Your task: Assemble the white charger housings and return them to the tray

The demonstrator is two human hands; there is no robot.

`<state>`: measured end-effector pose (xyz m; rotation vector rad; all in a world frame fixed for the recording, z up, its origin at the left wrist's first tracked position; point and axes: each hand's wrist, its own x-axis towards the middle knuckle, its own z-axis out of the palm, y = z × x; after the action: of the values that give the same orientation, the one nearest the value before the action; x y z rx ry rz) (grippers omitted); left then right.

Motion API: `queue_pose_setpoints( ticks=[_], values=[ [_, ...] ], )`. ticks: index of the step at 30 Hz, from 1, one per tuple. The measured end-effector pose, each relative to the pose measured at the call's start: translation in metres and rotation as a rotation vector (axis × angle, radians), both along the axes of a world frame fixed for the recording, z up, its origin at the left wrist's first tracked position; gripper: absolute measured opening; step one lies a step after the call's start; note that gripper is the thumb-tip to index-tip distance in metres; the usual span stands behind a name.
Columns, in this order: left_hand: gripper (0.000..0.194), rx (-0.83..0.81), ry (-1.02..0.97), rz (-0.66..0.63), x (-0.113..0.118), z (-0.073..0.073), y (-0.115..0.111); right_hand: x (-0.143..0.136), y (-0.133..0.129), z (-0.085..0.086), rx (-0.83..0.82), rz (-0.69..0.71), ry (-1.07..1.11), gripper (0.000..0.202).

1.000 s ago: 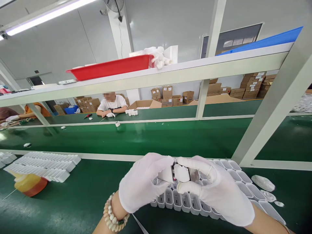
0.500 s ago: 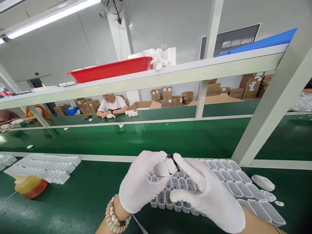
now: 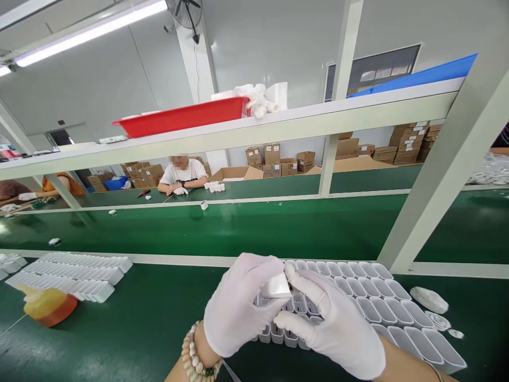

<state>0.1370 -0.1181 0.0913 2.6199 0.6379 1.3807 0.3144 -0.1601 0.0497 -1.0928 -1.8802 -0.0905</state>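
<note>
My left hand (image 3: 244, 305), in a white glove, is closed on a small glossy white plastic case (image 3: 277, 286), which is tilted above rows of like cases. At the case's right end, my gloved right hand (image 3: 332, 323) touches it with the fingertips. Its thumb stands apart from the forefinger, with a gap between them. Whatever is inside the held case is hidden. Beneath and behind both hands stand several rows of open white cases (image 3: 401, 307), partly covered by the gloves.
More white cases (image 3: 79, 273) are lined up at the left, beside a yellow and orange bottle (image 3: 51, 306). A shelf (image 3: 278, 119) with a red tray (image 3: 185, 116) crosses above. A slanted post (image 3: 431, 185) rises at the right. Another person (image 3: 183, 172) sits across the green belt (image 3: 246, 228).
The dark part seen between my hands has gone from sight at the case's end. Both hands have come slightly lower, the left one also further right, and the case has turned.
</note>
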Motion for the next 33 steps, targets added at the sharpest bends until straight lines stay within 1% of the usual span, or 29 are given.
queue_pose_setpoints(
  ticks=[3,6,10,13,15,17,19,21,23,25,26,27,29,31,33],
  values=[
    [0.052,0.002,-0.051,-0.083,0.004,-0.008,0.004,-0.001,0.002,0.000,0.073,0.015,-0.017,0.046],
    [0.062,-0.010,-0.067,-0.113,0.007,-0.015,0.008,-0.002,0.004,-0.001,0.162,-0.020,-0.067,0.042],
    [0.065,-0.018,-0.096,-0.108,0.010,-0.024,0.009,-0.002,0.004,-0.002,0.200,-0.105,-0.076,0.027],
    [0.063,-0.010,-0.129,-0.093,0.014,-0.032,0.010,0.000,0.003,-0.001,0.197,-0.091,-0.092,0.016],
    [0.062,-0.024,-0.150,-0.080,0.017,-0.038,0.011,0.001,0.004,0.002,0.127,-0.070,-0.071,0.010],
    [0.061,-0.054,-0.151,-0.036,0.020,-0.042,0.012,0.004,0.007,0.005,0.035,-0.057,-0.019,0.010],
    [0.058,-0.115,-0.100,0.021,0.021,-0.041,0.014,0.009,0.014,0.006,-0.104,-0.051,0.071,0.016],
    [0.055,-0.191,-0.022,0.075,0.017,-0.034,0.021,0.017,0.027,0.005,-0.286,-0.049,0.189,0.019],
    [0.052,-0.268,0.073,0.152,0.008,-0.026,0.033,0.030,0.046,0.001,-0.437,-0.058,0.291,0.024],
    [0.044,-0.352,0.191,0.285,-0.005,-0.021,0.053,0.044,0.069,-0.003,-0.494,-0.091,0.306,0.030],
    [0.037,-0.406,0.258,0.367,-0.012,-0.022,0.064,0.052,0.083,-0.005,-0.519,-0.119,0.292,0.030],
    [0.031,-0.447,0.284,0.421,-0.020,-0.025,0.076,0.058,0.096,-0.007,-0.555,-0.154,0.270,0.028],
    [0.020,-0.517,0.311,0.506,-0.034,-0.040,0.097,0.070,0.121,-0.009,-0.634,-0.248,0.202,0.026],
    [0.016,-0.587,0.360,0.573,-0.044,-0.062,0.112,0.077,0.141,-0.013,-0.710,-0.358,0.114,0.025],
    [0.017,-0.645,0.424,0.609,-0.050,-0.087,0.119,0.080,0.154,-0.018,-0.776,-0.447,0.022,0.026]
  ],
)
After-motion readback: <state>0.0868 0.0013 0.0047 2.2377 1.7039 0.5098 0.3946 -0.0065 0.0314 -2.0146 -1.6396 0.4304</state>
